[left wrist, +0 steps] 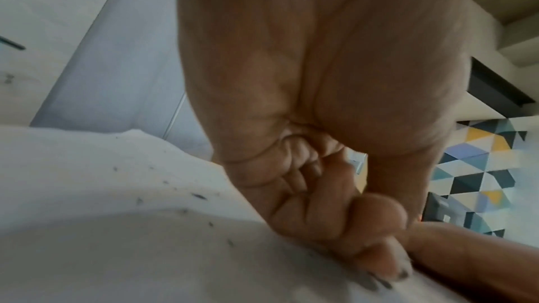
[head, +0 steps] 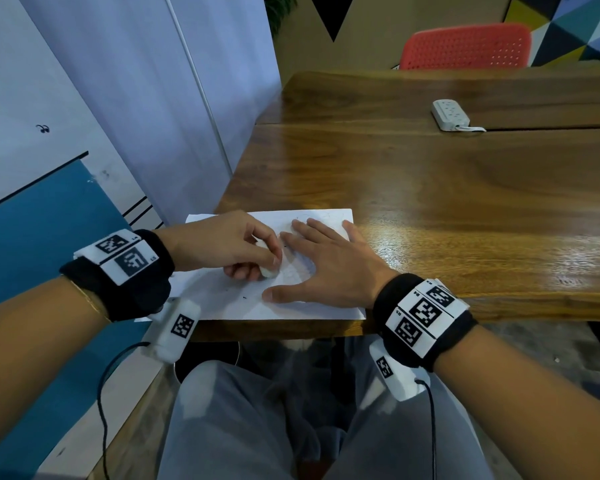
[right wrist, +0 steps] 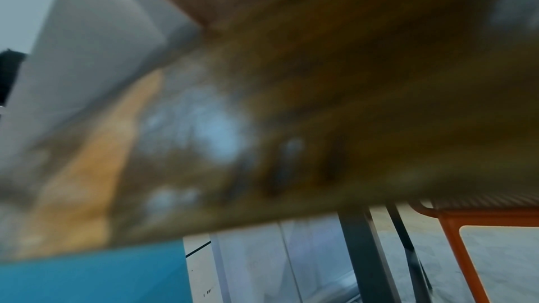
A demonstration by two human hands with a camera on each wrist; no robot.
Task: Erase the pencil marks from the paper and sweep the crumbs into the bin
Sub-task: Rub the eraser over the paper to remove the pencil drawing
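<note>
your left hand (head: 222, 242) has its fingers curled, pinching a small white eraser (head: 269, 271) down onto the paper (head: 319, 306), roughly at the sheet's middle, while your right hand (head: 323, 265) lies flat on the sheet just beside it, fingers straight and spread, thumb out toward the near edge. the paper sits at the near left corner of the table (head: 430, 188), its left end running past the table's left edge and its near edge right at the table's front edge. that overhang is the likely trouble: rub hard toward the left and the unsupported end could buckle or tear, and if your flat hand lifts, the whole sheet may slide off the front. dark crumbs (left wrist: 199, 196) lie scattered over the sheet in the left wrist view, and a careless stroke would probably flick them onto your lap or the floor instead of keeping them gathered for sweeping. no bin shows in any view, so you cannot tell yet where the crumbs must travel. faint marks remain near the far edge of the sheet. the table is glossy brown wood; a white power strip (head: 450, 115) rests well apart toward the far right, a red chair (head: 465, 46) stands behind it, and pale panels close the left side
</note>
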